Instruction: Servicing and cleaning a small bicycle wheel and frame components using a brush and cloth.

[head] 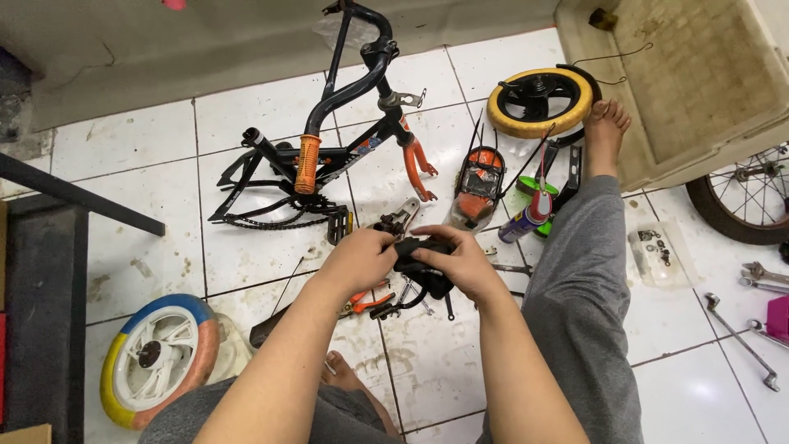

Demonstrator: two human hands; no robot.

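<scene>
While the left hand (359, 261) and right hand (460, 261) both clench their fingers around a black bicycle part (423, 265) above the tiled floor (436, 370), they seem fitting it, needing steady grip near the bike frame (329, 156)

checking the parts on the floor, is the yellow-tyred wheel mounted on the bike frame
No: the yellow-tyred wheel lies flat on the tiles by the bare foot, apart from the bike frame, whose orange fork holds no wheel.
</scene>
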